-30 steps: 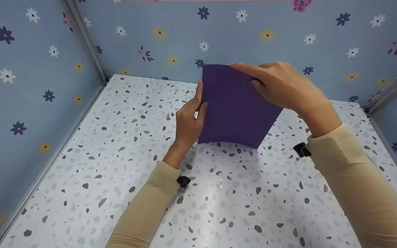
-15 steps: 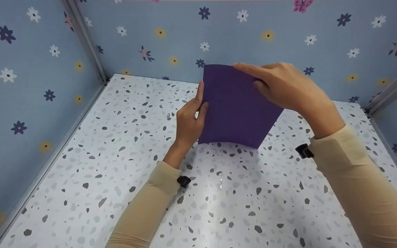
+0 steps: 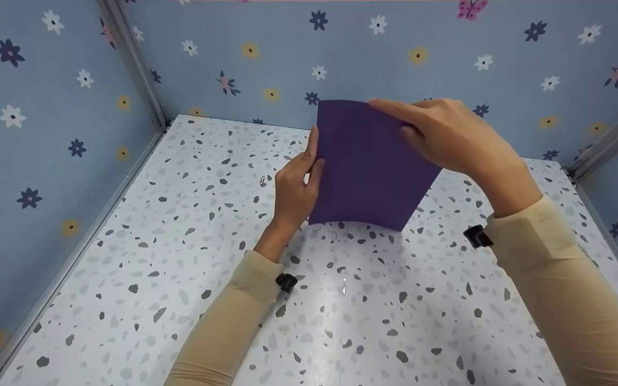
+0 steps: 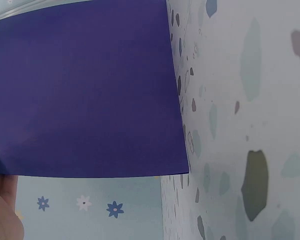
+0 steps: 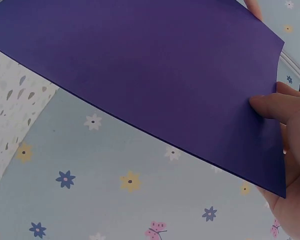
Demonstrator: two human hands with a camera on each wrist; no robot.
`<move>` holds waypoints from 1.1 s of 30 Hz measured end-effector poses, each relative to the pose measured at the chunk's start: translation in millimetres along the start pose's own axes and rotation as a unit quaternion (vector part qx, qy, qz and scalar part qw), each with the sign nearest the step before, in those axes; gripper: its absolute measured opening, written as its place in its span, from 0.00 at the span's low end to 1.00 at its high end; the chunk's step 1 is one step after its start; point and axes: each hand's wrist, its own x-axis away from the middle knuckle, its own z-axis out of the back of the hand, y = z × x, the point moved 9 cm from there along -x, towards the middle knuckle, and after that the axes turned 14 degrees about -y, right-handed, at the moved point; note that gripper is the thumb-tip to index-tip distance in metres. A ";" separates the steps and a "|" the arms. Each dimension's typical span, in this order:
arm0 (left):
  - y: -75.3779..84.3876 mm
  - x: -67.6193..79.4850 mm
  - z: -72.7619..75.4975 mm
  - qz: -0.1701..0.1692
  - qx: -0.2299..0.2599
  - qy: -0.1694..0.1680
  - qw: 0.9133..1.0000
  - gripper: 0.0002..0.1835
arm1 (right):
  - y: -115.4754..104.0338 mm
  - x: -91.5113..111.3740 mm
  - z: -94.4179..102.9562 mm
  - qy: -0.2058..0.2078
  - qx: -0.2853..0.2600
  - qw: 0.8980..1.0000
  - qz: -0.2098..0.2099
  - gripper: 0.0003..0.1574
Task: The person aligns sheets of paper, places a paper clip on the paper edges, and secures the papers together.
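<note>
A purple sheet of paper (image 3: 365, 166) stands raised and slightly bowed over the speckled table, its lower edge close to the surface. The left hand (image 3: 294, 190) pinches its left edge, thumb on the near face. At the upper right, the right hand (image 3: 462, 134) grips the top edge, its index finger laid along that edge. In the right wrist view the right thumb (image 5: 272, 106) presses the near face while the other fingers are partly hidden behind. The sheet (image 4: 85, 95) fills much of the left wrist view, where only part of the left hand (image 4: 4, 205) shows.
A small paper clip (image 3: 262, 181) lies on the speckled table (image 3: 180, 300) left of the sheet. Thin clip-like outlines show near the sheet's lower edge. Blue flowered panels (image 3: 266, 32) wall the table at the back and both sides. Each sleeve cuff carries a black camera mount (image 3: 286, 282).
The right hand has slid slightly to the right along the sheet's top edge. The left hand and the sheet have stayed almost still.
</note>
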 end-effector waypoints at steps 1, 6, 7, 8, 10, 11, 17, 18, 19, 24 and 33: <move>0.1 0.0 -0.1 0.000 0.001 -0.001 1.000 0.27 | 0.4 0.6 0.1 0.001 0.000 1.000 0.000 0.41; -0.3 0.0 -0.7 0.000 0.005 -0.003 1.000 0.27 | 2.5 2.5 0.6 0.006 -0.003 1.000 0.000 0.41; -0.5 0.0 -0.8 0.000 0.004 -0.003 1.000 0.27 | 2.9 2.8 0.6 0.006 -0.004 1.000 -0.001 0.41; -0.7 0.1 -0.7 0.000 0.003 -0.003 1.000 0.27 | 3.5 3.2 0.5 0.006 -0.005 1.000 -0.002 0.41; -1.2 0.0 -0.8 0.001 0.002 -0.003 1.000 0.27 | 4.3 3.8 0.3 0.007 -0.003 1.000 -0.002 0.41; -1.3 -0.1 -0.6 0.001 0.002 -0.003 1.000 0.27 | 4.8 4.1 0.1 0.006 -0.003 1.000 -0.003 0.41; -1.4 -0.3 0.0 0.002 0.003 -0.002 1.000 0.27 | 8.0 6.5 -0.9 0.003 -0.006 1.000 -0.006 0.41; -1.5 -0.3 -0.1 0.002 0.002 -0.002 1.000 0.27 | 8.6 6.9 -1.0 0.003 -0.006 1.000 -0.006 0.41; -1.6 -0.2 0.0 0.002 0.003 -0.001 1.000 0.27 | 8.9 7.3 -0.9 0.003 -0.007 1.000 -0.006 0.41; -2.2 0.3 0.2 0.003 0.001 0.001 1.000 0.27 | 10.6 8.3 -1.4 0.003 -0.010 1.000 -0.007 0.42; -0.9 0.0 0.2 -0.009 0.007 0.006 1.000 0.26 | 15.0 13.7 -2.3 -0.007 -0.012 1.000 -0.023 0.42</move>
